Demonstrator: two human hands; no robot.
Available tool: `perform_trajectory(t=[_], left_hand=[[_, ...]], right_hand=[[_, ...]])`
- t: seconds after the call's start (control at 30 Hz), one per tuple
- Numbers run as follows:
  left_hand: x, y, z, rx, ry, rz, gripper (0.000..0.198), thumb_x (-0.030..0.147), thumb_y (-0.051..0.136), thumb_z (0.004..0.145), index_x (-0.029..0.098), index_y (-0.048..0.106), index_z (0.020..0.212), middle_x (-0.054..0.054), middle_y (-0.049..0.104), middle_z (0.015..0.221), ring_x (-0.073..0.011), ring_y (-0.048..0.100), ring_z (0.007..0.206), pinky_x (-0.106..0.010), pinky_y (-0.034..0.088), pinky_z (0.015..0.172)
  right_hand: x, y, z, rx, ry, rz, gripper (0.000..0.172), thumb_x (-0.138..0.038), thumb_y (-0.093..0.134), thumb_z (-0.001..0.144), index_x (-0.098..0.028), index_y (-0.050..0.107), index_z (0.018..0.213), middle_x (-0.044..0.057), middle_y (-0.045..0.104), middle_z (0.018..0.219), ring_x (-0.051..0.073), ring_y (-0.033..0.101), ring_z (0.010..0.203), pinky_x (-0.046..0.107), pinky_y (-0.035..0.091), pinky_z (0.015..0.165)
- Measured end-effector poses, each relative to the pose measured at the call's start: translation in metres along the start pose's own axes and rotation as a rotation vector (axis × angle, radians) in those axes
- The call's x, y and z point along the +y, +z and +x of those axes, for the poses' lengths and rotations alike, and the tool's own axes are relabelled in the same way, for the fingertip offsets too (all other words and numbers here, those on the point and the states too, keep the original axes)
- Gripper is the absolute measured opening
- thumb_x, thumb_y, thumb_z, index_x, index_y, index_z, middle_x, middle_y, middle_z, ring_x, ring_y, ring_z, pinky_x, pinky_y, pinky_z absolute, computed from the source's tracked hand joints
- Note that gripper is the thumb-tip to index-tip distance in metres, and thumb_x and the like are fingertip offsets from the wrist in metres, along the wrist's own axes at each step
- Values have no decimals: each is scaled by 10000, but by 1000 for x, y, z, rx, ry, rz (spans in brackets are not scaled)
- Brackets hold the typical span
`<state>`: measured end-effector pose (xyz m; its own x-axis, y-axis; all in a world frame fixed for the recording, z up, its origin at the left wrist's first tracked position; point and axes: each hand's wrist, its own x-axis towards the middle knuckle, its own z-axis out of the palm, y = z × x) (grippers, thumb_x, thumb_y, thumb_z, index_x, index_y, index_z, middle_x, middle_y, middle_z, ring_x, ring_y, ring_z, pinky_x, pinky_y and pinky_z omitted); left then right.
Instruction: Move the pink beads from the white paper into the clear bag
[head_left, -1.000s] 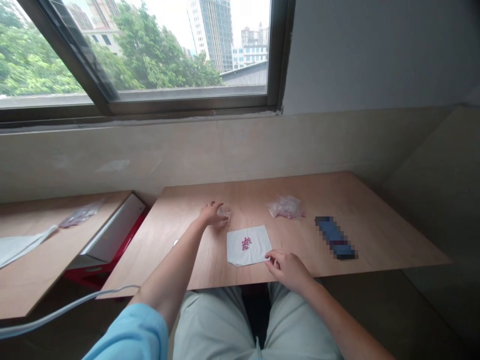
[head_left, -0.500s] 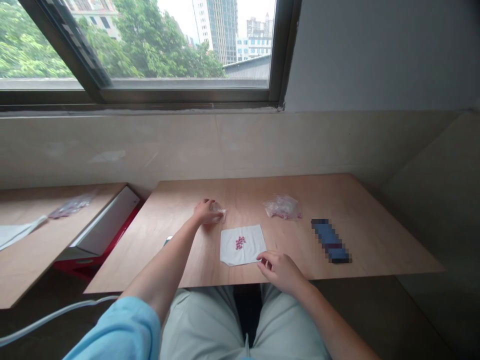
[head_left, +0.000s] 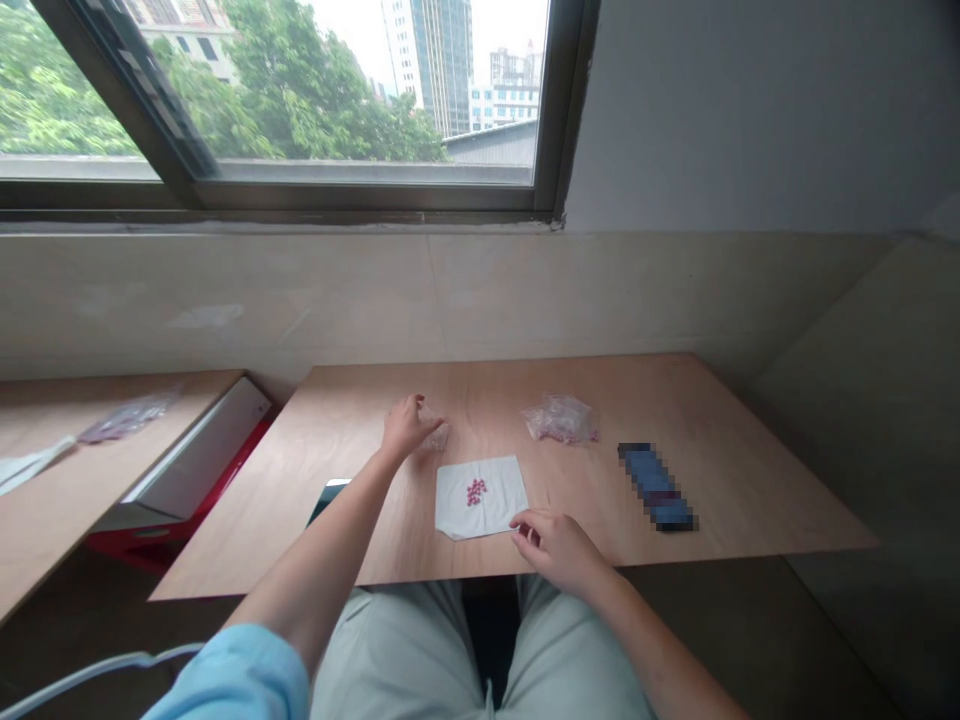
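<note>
My left hand (head_left: pixel 407 425) is over a small clear plastic bag (head_left: pixel 435 432), thumb and fingers apart. Part of the bag is hidden behind the hand. A white sheet, cloth or paper (head_left: pixel 501 490), lies flat in front of me with a small cluster of red-pink beads (head_left: pixel 475 492) on it. By the sheet's lower right corner rests my right hand (head_left: pixel 551 545), its fingers loosely bent and apart, the fingertips at the edge. Farther back on the table lies a larger clear bag (head_left: pixel 562 420) with red-pink bits inside.
A pixelated blue and black object (head_left: pixel 658 487) lies on the right of the wooden table (head_left: pixel 750 500). Beneath my left forearm a dark flat device (head_left: pixel 326 497) partly shows. Another table (head_left: pixel 45 540) at left carries a plastic bag (head_left: pixel 127 415) and white sheets (head_left: pixel 34 465).
My left hand has shifted slightly up off the small bag, with its thumb and fingers spread wider. My right hand stays by the sheet's corner. The view has tilted slightly.
</note>
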<state>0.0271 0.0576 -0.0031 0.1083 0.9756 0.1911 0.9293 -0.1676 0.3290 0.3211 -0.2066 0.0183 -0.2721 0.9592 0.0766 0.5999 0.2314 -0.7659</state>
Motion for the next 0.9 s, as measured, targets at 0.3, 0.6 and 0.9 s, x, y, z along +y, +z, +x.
perform_trajectory(t=[0.3,0.6,0.9], left_hand=[[79,-53,-97,169,373,-331,489,429,725,872,240,557,1291,-98,643,1174,-278,625,1091,-424,507,933],[121,-76,-207,-172,413,-595,597,394,730,880,272,498,1416,-102,650,1216,-240,643,1096,-412,534,964],[116,-80,-258,-366,360,-702,539,425,703,897,273,543,1389,-80,649,1300,-242,626,1163,-398,515,1014]], right_hand=[[-5,-2,-2,3,-29,56,183,-237,565,943,-224,718,1043,25,715,869,159,640,707,255,480,674],[-35,-14,-12,148,-106,241,256,-216,506,948,-209,663,1150,88,686,1130,172,655,834,267,543,682],[-60,-4,-36,-142,-310,177,379,-62,521,809,-209,708,1104,67,691,1158,203,658,981,265,548,754]])
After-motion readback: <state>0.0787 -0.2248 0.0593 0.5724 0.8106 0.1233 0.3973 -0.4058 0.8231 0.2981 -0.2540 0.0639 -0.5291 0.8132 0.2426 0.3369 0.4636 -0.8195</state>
